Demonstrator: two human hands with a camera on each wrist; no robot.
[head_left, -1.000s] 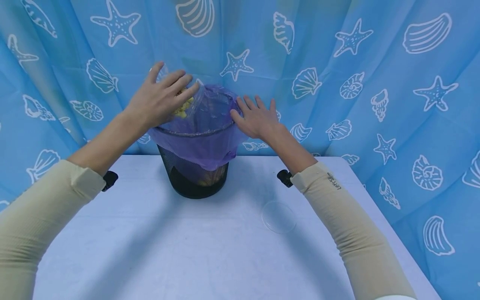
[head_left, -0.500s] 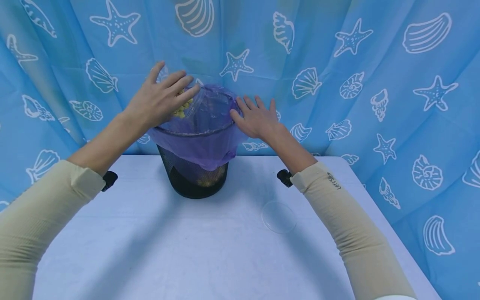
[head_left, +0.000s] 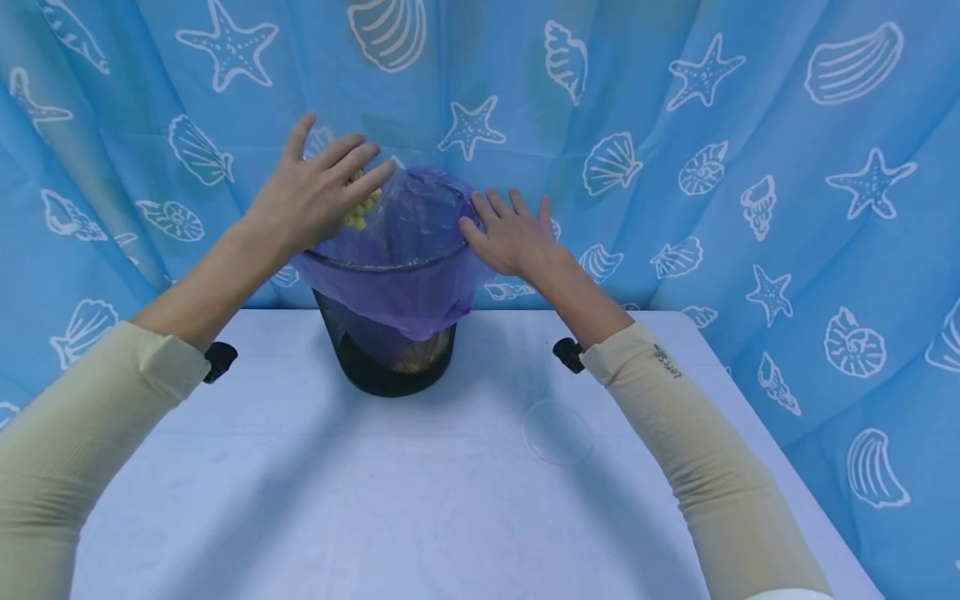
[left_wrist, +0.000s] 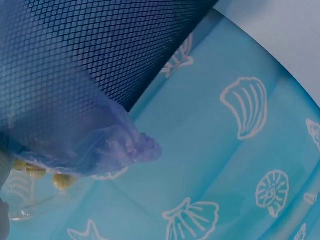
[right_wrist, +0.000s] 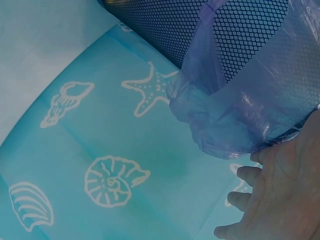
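A black mesh wastebasket stands at the table's far side, lined with a purple bin bag folded over its rim. Above its left side, my left hand holds a clear plastic container, tilted over the opening and mostly hidden behind the hand. Yellow popcorn-like pieces show inside it; their exact kind is unclear. At the right of the rim, my right hand rests against the bag with its fingers spread and nearly straight. Yellowish stuff is dimly visible through the mesh, low in the wastebasket.
A clear round disc, like a lid, lies on the white table right of the wastebasket. Behind the table hangs a blue curtain with white shells and starfish, close to the basket's back.
My left hand has risen slightly and shifted a little left with the container. Yellow pieces in it have shifted. The right hand has stayed on the rim.
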